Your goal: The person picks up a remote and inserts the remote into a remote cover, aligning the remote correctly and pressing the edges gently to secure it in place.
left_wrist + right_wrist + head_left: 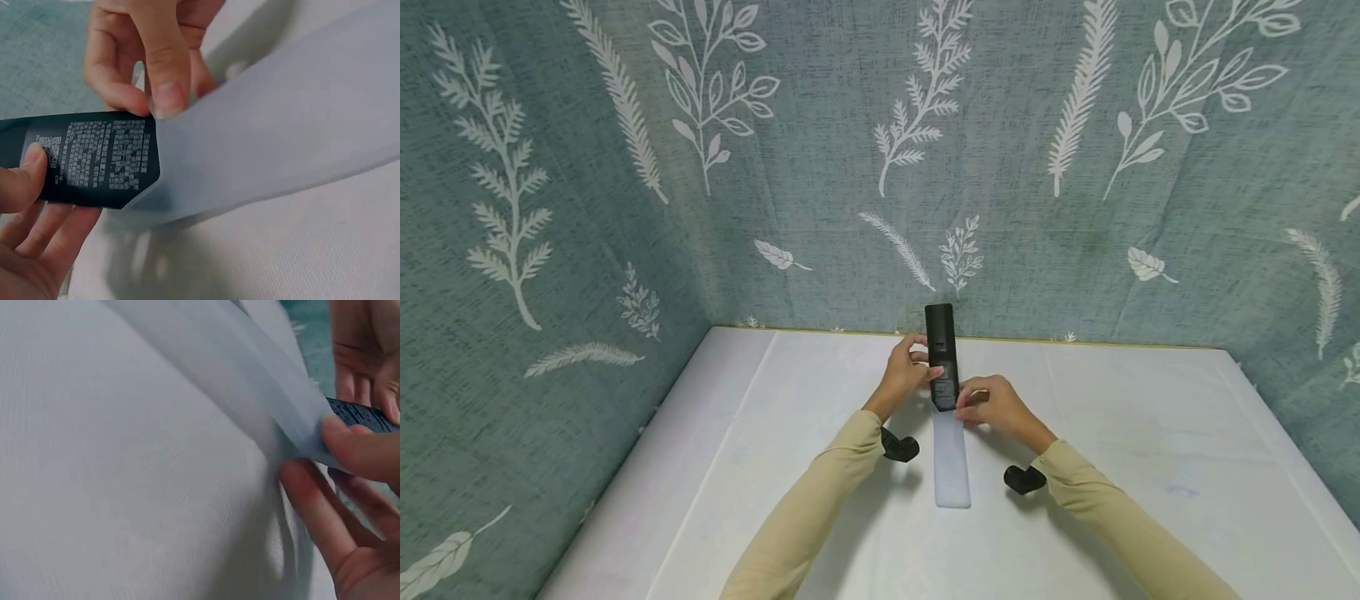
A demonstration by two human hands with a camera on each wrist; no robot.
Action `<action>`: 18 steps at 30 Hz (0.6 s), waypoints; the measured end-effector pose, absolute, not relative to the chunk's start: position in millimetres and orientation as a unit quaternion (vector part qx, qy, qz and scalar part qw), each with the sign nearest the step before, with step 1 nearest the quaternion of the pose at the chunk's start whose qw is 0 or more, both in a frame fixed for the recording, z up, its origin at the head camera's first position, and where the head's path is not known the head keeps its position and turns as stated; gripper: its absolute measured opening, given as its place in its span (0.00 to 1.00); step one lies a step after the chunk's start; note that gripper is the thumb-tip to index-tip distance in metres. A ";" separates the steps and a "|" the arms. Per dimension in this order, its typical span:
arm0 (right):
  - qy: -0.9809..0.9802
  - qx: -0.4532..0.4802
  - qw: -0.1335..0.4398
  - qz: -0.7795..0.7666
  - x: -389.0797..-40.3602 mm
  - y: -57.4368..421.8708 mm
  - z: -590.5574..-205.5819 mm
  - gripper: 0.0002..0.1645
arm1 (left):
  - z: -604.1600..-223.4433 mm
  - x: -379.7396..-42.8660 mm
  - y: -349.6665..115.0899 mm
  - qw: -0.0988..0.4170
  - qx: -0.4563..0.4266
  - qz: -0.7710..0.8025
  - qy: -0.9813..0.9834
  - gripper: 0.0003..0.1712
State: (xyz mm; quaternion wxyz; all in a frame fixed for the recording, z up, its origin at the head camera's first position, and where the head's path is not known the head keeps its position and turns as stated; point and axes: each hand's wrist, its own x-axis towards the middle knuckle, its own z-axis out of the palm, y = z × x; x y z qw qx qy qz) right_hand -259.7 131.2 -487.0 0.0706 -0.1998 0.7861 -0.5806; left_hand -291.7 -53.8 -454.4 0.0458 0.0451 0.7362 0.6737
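Slippage looks the chief risk at a white desk (1112, 417), where a black handset (940, 329) meets the end of a translucent cover (952, 467). Should the right hand (997, 408) loosen its pinch on the thin edge, the cover could drop away or fold; should the two pieces tip out of line, the handset's cut corner could snag. A weak hold on the smooth casing could let it twist. The left hand (902, 379) is clamped on the handset, thumb over its printed label (103, 153), fingers beneath. The right hand grips the cover's corner between thumb and fingers, just beside the handset's near end. The handset lies between both hands, the cover running toward the foreground; whether the tip is inside cannot be told.
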 end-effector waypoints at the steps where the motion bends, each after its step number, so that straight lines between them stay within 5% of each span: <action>1: 0.771 -0.188 0.079 -0.604 -259.9 131.6 -487.7 0.08 | -454.2 -291.8 -53.2 0.047 0.040 0.678 0.733 0.26; 8: 0.718 -0.150 0.083 -0.675 -256.3 132.7 -487.5 0.24 | -448.2 -290.0 -48.8 0.060 0.017 0.695 0.716 0.26; 18: 0.688 -0.205 0.070 -0.693 -249.7 132.5 -475.2 0.60 | -441.8 -280.5 -53.3 0.077 0.049 0.690 0.718 0.27</action>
